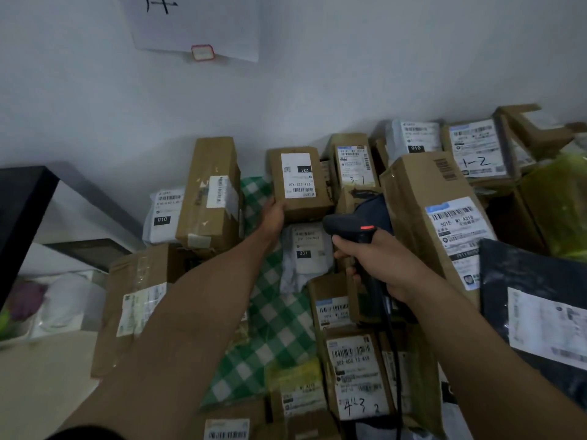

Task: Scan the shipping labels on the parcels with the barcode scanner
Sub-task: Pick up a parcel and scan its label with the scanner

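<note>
At frame centre, the left hand grips a small box by its lower-left corner; it looks light and stiff. The right hand clasps the scanner just below it.

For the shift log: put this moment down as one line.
left hand holds box | right hand grips scanner | scanner points toward label | scan: unconfirmed
</note>
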Motion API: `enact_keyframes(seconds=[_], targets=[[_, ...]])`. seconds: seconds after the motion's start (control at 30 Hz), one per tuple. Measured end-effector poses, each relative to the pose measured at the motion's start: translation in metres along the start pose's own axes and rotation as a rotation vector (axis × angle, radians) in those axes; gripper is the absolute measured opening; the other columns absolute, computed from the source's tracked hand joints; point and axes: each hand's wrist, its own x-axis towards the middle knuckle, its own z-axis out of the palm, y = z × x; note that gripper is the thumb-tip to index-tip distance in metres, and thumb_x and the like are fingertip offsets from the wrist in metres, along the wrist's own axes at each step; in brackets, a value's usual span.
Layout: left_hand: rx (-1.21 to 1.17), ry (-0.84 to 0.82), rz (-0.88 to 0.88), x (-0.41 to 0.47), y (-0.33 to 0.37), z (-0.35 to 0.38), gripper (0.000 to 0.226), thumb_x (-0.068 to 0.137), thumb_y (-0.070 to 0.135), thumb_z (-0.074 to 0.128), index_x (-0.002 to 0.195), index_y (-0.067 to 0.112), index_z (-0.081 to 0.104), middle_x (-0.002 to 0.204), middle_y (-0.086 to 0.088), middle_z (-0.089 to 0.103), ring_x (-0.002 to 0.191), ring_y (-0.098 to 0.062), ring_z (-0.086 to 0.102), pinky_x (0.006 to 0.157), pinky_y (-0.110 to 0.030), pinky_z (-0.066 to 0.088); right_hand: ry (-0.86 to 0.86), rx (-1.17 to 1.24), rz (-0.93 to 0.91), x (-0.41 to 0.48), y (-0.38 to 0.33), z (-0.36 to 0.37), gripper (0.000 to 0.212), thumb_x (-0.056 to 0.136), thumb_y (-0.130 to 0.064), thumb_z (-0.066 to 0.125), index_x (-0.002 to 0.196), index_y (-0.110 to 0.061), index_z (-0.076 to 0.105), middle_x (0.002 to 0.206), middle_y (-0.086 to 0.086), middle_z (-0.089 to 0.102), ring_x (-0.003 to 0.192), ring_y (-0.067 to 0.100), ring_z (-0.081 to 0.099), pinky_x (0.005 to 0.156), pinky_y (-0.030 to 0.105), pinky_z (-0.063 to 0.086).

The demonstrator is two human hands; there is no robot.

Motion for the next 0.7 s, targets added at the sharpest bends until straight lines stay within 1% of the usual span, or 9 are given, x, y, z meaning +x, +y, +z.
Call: enact_keyframes(seconds=[0.07, 0.17, 0.27, 0.33, 0.4, 0.5, 0.53, 0.6, 0.7], targets=[[0.077, 0.011, 0.007, 0.011, -0.01, 0.001, 0.036, 0.109, 0.026, 0.047, 0.144, 0.029, 0.056, 0.125, 0.005, 0.07, 0.115, -0.015, 0.067, 0.092, -0.033, 0.057, 0.004, 0.002, 0.007, 0.001, 0.0, 0.0, 0.012, 0.099, -0.03, 0.069, 0.107, -0.022, 0.07, 0.1, 0.009, 0.075, 0.063, 0.012, 0.059, 0.057, 0.026, 0.051], [0.226, 0.078, 0.034, 0.019, -0.016, 0.002, 0.044, 0.109, 0.031, 0.049, 0.153, 0.033, 0.046, 0.141, 0.0, 0.063, 0.127, -0.022, 0.06, 0.106, -0.044, 0.053, 0.007, 0.001, 0.008, 0.001, -0.001, 0.001, 0.013, 0.098, -0.029, 0.069, 0.107, -0.019, 0.07, 0.101, 0.011, 0.075, 0.063, 0.012, 0.059, 0.057, 0.028, 0.051], [0.307, 0.159, 0.097, -0.011, 0.004, 0.007, 0.048, 0.108, 0.024, 0.051, 0.156, 0.022, 0.041, 0.149, -0.005, 0.054, 0.136, -0.024, 0.051, 0.113, -0.039, 0.044, 0.009, -0.018, -0.008, -0.004, -0.004, 0.005, 0.015, 0.098, -0.03, 0.069, 0.107, -0.018, 0.07, 0.104, 0.012, 0.075, 0.059, 0.01, 0.058, 0.056, 0.027, 0.051], [0.345, 0.177, 0.171, -0.032, 0.008, 0.008, 0.049, 0.105, 0.017, 0.056, 0.153, 0.019, 0.045, 0.149, -0.003, 0.052, 0.138, -0.02, 0.047, 0.11, -0.031, 0.039, 0.009, -0.022, -0.015, -0.011, -0.009, 0.009, 0.011, 0.099, -0.03, 0.069, 0.107, -0.023, 0.069, 0.104, 0.01, 0.074, 0.057, 0.008, 0.058, 0.054, 0.024, 0.051], [0.408, 0.16, 0.256, -0.051, 0.008, 0.004, 0.047, 0.101, 0.012, 0.062, 0.146, 0.019, 0.053, 0.144, 0.0, 0.056, 0.135, -0.016, 0.05, 0.111, -0.03, 0.042, 0.002, -0.015, -0.027, -0.02, -0.015, 0.014, 0.009, 0.099, -0.03, 0.069, 0.108, -0.027, 0.067, 0.104, 0.009, 0.074, 0.057, 0.007, 0.058, 0.052, 0.022, 0.051], [0.451, 0.153, 0.337, -0.09, 0.016, -0.012, 0.038, 0.099, 0.011, 0.064, 0.136, 0.018, 0.061, 0.136, 0.002, 0.057, 0.12, -0.011, 0.058, 0.094, -0.016, 0.049, -0.019, -0.019, -0.071, -0.035, -0.022, 0.022, 0.013, 0.1, -0.029, 0.068, 0.112, -0.029, 0.065, 0.105, 0.011, 0.072, 0.056, 0.007, 0.058, 0.053, 0.023, 0.05], [0.469, 0.18, 0.386, -0.103, 0.019, -0.019, 0.035, 0.099, 0.012, 0.064, 0.133, 0.018, 0.062, 0.134, 0.002, 0.056, 0.115, -0.011, 0.059, 0.091, -0.015, 0.049, -0.025, -0.027, -0.083, -0.041, -0.025, 0.025, 0.016, 0.1, -0.029, 0.067, 0.115, -0.028, 0.064, 0.105, 0.011, 0.072, 0.056, 0.008, 0.058, 0.054, 0.024, 0.05], [0.547, 0.245, 0.499, -0.128, 0.03, -0.036, 0.033, 0.1, 0.014, 0.065, 0.132, 0.021, 0.062, 0.132, 0.003, 0.056, 0.11, -0.009, 0.059, 0.095, -0.022, 0.051, -0.039, -0.039, -0.1, -0.051, -0.029, 0.032, 0.021, 0.1, -0.029, 0.067, 0.12, -0.028, 0.063, 0.103, 0.009, 0.073, 0.057, 0.008, 0.059, 0.056, 0.025, 0.05], [0.647, 0.384, 0.59, -0.141, 0.041, -0.07, 0.035, 0.098, 0.02, 0.065, 0.133, 0.024, 0.061, 0.137, 0.0, 0.056, 0.123, -0.016, 0.053, 0.107, -0.038, 0.048, -0.062, -0.042, -0.111, -0.065, -0.033, 0.043, 0.017, 0.1, -0.028, 0.067, 0.116, -0.028, 0.065, 0.1, 0.008, 0.073, 0.061, 0.011, 0.058, 0.059, 0.028, 0.05]])
